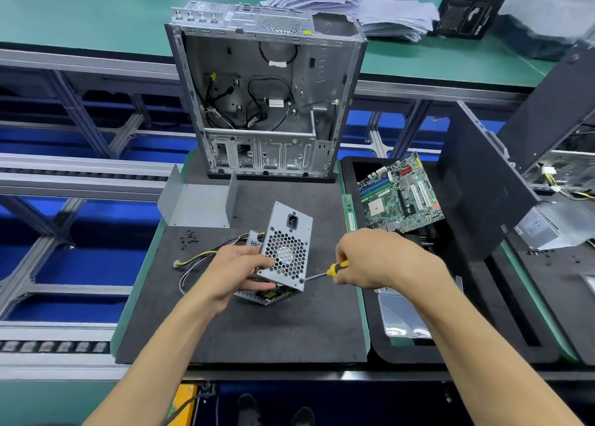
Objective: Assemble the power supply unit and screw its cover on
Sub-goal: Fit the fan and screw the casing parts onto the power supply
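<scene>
Meanwhile left hand (236,272) grips the tilted power supply (285,251); right hand (370,258) clamps a screwdriver (325,272) at its lower corner.

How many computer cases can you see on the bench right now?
2 in view: one open computer case standing upright behind the work mat, and another case tilted at the right edge, partly cut off. More may be hidden out of frame.

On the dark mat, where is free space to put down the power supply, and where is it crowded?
The mat is bare in front, between the hands and its near edge. Bare mat also lies right of the power supply, toward the board tray. It is crowded at left: loose screws, the wire bundle and the bent metal cover. The computer case fills the back.
</scene>
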